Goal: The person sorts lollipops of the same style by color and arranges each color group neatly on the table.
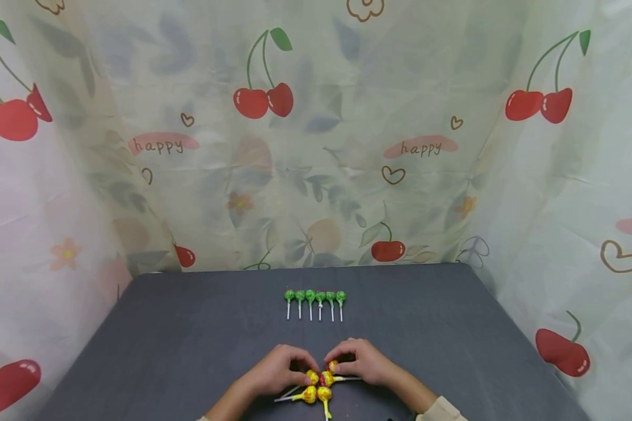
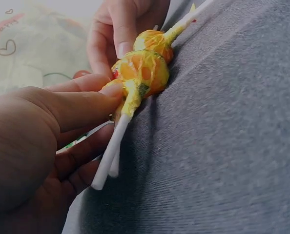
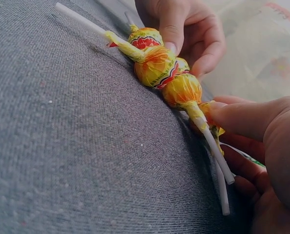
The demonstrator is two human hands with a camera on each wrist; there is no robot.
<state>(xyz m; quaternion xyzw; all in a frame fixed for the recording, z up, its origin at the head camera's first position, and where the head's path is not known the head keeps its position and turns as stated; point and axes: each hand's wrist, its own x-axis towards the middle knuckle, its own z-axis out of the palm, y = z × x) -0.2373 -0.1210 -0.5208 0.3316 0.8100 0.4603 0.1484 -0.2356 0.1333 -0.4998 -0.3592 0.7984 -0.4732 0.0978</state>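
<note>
Several yellow-wrapped lollipops lie in a cluster on the dark cloth near the front, heads together and sticks pointing outward. From the left, my left hand pinches one yellow lollipop by its head between thumb and fingers. Opposite it, my right hand pinches another yellow lollipop at the far side of the cluster. Nearer the front are a lollipop with its stick to the left and one with its stick toward me. In the right wrist view, a lollipop head sits right beside my right thumb.
Farther back on the grey cloth-covered table, several green lollipops lie in a neat side-by-side row, sticks toward me. A cherry-printed curtain encloses the table at the back and both sides.
</note>
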